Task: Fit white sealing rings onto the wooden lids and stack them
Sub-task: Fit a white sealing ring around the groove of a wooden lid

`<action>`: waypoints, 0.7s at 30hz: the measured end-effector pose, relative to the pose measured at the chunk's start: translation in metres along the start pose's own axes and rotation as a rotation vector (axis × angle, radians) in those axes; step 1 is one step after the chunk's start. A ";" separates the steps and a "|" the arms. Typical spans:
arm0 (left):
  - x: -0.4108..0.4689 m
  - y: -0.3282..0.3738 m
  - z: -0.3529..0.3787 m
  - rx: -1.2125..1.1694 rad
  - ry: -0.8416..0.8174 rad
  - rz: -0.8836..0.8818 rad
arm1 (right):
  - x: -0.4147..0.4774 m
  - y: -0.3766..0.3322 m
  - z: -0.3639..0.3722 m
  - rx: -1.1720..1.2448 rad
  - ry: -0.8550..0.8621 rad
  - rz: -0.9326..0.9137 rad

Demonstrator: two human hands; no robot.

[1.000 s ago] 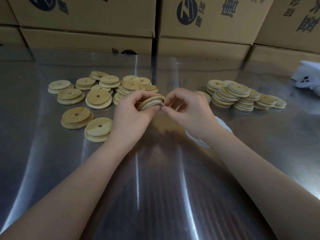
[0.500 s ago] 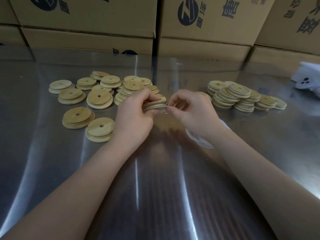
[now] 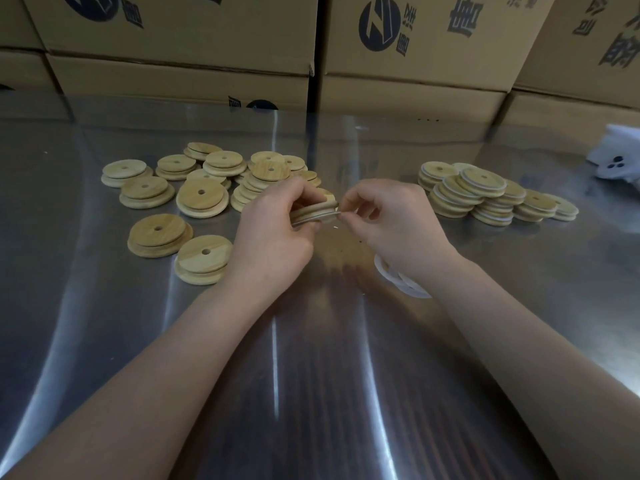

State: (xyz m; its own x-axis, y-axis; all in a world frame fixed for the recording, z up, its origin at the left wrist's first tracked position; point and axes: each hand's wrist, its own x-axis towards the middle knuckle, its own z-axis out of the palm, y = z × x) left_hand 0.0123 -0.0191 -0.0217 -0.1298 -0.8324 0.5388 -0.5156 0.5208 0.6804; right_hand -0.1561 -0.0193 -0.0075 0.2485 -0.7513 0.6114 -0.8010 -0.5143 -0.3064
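Observation:
My left hand [image 3: 273, 233] grips a round wooden lid [image 3: 317, 207] edge-on above the table's middle. A thin white sealing ring [image 3: 323, 217] runs along the lid's lower edge, and my right hand [image 3: 394, 220] pinches that ring at the lid's right side. Bare wooden lids [image 3: 202, 199] with centre holes lie spread at the left. Lids with white rings fitted [image 3: 481, 194] are stacked in low piles at the right. Loose white rings [image 3: 401, 278] lie on the table under my right wrist, partly hidden.
The work surface is a shiny metal table [image 3: 311, 375]. Cardboard boxes [image 3: 415, 53] form a wall along its back edge. A white object with dark dots [image 3: 616, 164] sits at the far right edge.
The lid has tipped from tilted to nearly flat and edge-on in my left hand. My right hand's fingers have shifted along the ring at the lid's right edge.

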 end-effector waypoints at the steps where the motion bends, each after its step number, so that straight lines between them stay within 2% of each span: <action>1: 0.000 0.000 0.001 0.002 -0.001 -0.002 | 0.000 -0.001 0.000 0.012 -0.001 -0.016; 7: -0.001 -0.001 0.003 -0.002 -0.006 -0.037 | -0.002 -0.004 0.003 0.068 -0.001 -0.093; 15: -0.001 0.003 -0.002 -0.260 -0.006 -0.176 | -0.003 -0.001 0.010 0.143 0.012 0.054; 21: 0.002 0.000 0.000 -0.212 0.002 -0.128 | -0.003 -0.003 0.010 0.088 -0.008 0.040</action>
State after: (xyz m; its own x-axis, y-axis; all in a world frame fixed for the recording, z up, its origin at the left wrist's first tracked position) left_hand 0.0119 -0.0209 -0.0209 -0.0734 -0.8938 0.4423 -0.3380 0.4396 0.8322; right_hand -0.1488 -0.0194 -0.0156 0.2218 -0.7749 0.5919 -0.7597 -0.5178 -0.3933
